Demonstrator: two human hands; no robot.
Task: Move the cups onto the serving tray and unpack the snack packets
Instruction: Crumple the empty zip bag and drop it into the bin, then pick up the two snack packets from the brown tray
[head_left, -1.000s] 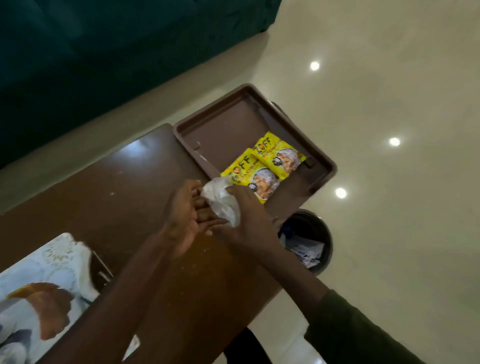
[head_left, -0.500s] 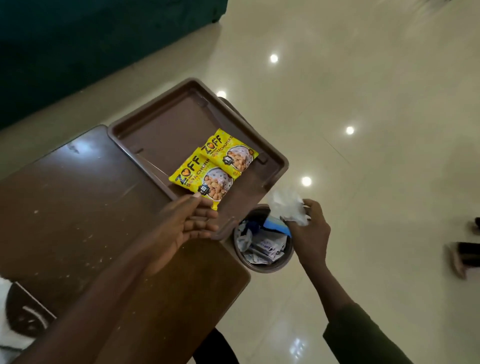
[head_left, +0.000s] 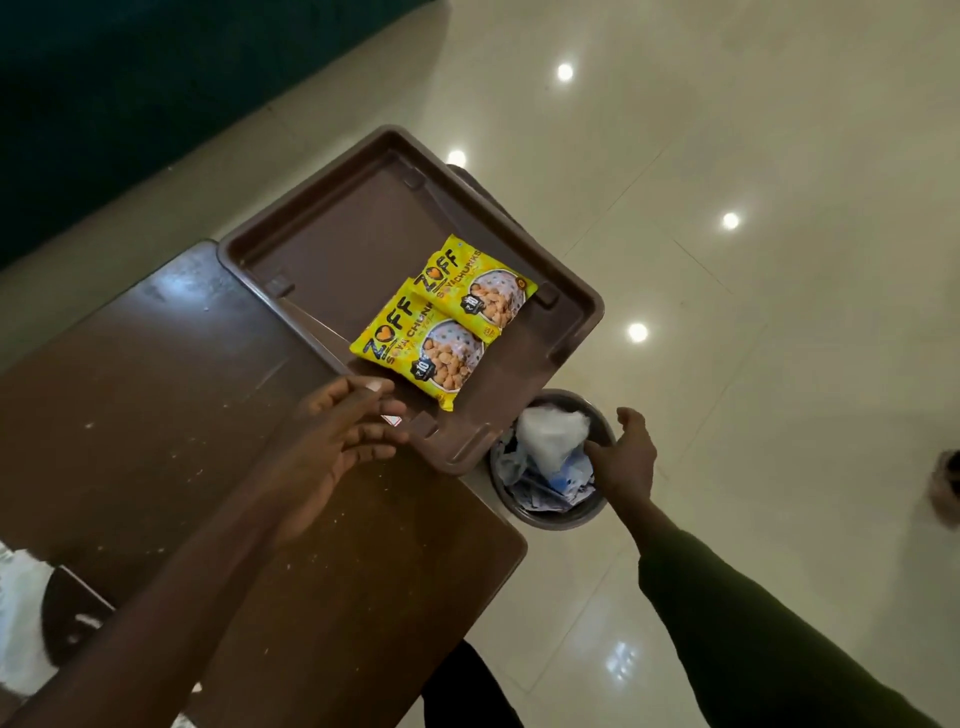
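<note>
Glossy cream floor tiles (head_left: 753, 156) fill the right, mirroring ceiling lights; a dark teal sofa (head_left: 130, 93) occupies the upper left.

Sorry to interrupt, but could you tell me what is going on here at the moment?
A person is unpacking snacks. Two yellow snack packets lie in the brown serving tray on the table. The right hand is open over the bin, where white plastic wrapping lies. The left hand hovers open by the tray.
</note>
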